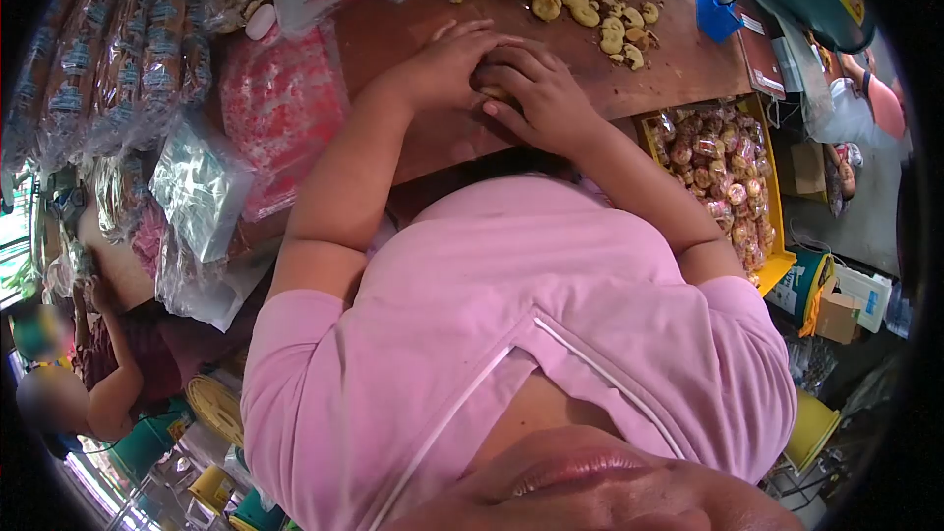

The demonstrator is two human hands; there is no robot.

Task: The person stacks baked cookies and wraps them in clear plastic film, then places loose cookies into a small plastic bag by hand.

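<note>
My left hand (454, 59) rests on the brown table, its fingers bent together and reaching across to my right hand (536, 90). The right hand's fingers are curled, and the two hands meet. A small tan piece (497, 93) shows in the shadow between them; most of it is hidden, and its kind cannot be made out. Just beyond the hands lies a loose spread of pale yellow, curved cookies (582, 8) with dark patches and crumbs around them.
Left are a red-and-white plastic sheet (280, 113), clear bags (200, 187) and long wrapped packs (118, 59). A blue tape dispenser (716, 5) stands back right. Below the table's right edge, a yellow crate (777, 261) holds wrapped sweets (723, 172). Another person (118, 364) works at left.
</note>
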